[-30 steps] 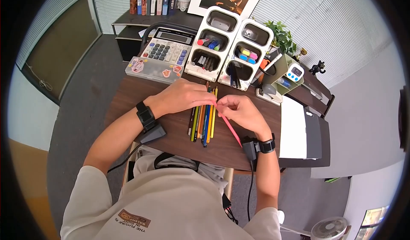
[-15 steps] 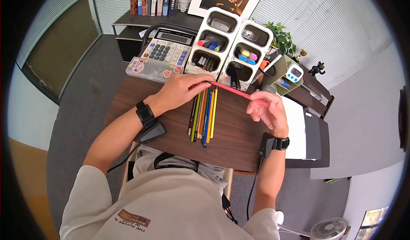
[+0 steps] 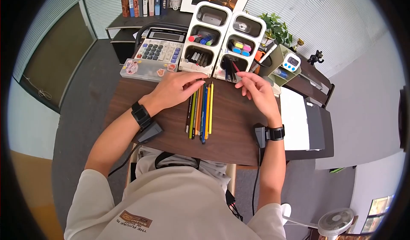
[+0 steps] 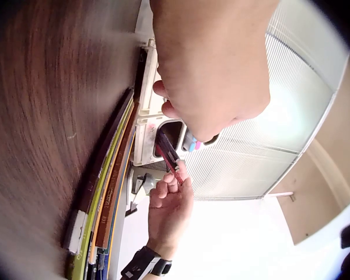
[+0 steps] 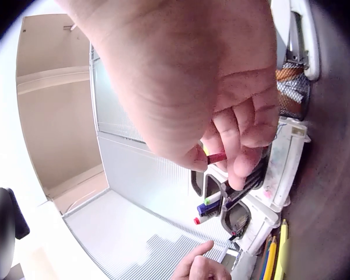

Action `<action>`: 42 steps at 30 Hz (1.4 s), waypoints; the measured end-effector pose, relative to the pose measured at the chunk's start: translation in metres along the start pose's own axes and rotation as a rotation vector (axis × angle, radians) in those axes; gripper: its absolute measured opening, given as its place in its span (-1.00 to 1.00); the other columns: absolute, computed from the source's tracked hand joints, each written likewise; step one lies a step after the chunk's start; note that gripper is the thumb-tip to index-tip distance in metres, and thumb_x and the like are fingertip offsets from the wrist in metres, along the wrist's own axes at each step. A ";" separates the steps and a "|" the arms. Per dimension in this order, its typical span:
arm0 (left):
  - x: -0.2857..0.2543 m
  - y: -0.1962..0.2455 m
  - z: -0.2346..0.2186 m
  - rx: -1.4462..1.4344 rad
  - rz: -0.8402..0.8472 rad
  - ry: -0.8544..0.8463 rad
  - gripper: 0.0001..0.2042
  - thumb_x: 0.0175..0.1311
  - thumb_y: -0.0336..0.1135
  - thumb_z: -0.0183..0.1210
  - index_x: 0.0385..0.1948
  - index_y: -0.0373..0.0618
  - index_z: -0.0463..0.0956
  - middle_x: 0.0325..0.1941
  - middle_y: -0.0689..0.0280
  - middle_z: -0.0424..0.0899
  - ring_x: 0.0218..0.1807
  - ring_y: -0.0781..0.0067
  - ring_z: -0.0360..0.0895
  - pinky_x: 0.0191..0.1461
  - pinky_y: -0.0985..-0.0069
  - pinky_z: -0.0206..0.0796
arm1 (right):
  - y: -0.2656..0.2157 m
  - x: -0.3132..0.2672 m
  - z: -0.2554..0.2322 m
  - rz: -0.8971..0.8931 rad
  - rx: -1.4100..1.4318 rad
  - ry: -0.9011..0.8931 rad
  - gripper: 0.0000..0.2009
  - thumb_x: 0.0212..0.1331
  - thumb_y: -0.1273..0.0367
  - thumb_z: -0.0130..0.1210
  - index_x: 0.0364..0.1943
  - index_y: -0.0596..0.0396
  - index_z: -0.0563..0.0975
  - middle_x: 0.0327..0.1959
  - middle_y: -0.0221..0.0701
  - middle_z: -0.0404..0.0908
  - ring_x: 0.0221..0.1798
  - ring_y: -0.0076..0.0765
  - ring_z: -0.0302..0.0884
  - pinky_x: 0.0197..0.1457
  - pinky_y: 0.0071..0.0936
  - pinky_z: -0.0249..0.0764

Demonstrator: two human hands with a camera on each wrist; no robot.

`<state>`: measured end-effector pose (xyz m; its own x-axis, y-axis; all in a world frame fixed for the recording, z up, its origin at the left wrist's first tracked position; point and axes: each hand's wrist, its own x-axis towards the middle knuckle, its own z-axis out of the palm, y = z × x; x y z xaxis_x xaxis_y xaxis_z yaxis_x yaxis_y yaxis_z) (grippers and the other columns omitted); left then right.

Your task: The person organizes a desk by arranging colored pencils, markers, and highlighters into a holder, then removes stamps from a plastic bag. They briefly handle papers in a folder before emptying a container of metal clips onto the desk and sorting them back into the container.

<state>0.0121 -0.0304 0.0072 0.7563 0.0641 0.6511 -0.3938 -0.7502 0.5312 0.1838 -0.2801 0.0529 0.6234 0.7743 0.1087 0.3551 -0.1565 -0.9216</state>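
My right hand (image 3: 258,92) pinches a pink-red pencil (image 3: 236,66) between thumb and fingertips. The pencil's far end reaches into the lowest compartment of the right white organizer (image 3: 257,43), among dark pens or pencils (image 4: 167,147). In the right wrist view only a short piece of the pencil shows between the fingers. My left hand (image 3: 174,89) hovers by the far ends of a row of coloured pencils (image 3: 200,111), thumb apart from the extended fingers, nothing between them. Those pencils lie side by side on the brown desk, with yellow, blue, orange, green and dark ones among them.
Left of it, a second white organizer (image 3: 208,26) holds markers and pens. A calculator (image 3: 159,50) and a stickered clear case (image 3: 143,69) are at the back left. A green holder with a timer (image 3: 292,62) and white paper (image 3: 294,120) are on the right.
My right hand has swung the pink-red pencil away from my left hand, up and over to the right organizer's lowest compartment. The left hand has let go of it and stays near the pencil row.
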 end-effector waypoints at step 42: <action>-0.002 -0.010 0.002 0.040 0.080 -0.025 -0.84 0.41 -0.37 0.29 -0.06 -0.12 0.75 -0.19 0.19 0.83 -0.27 0.25 0.79 -0.21 0.42 0.60 | -0.019 -0.012 0.045 0.061 -0.611 -0.119 -0.66 0.15 0.15 0.44 -0.18 0.11 0.70 -0.41 -0.26 0.74 -0.33 -0.14 0.74 -0.19 -0.24 0.60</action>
<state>0.0153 -0.0245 -0.0005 0.7358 -0.0132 0.6770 -0.4330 -0.7779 0.4554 0.1382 -0.2585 0.0520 0.5854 0.8106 -0.0120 0.6777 -0.4974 -0.5415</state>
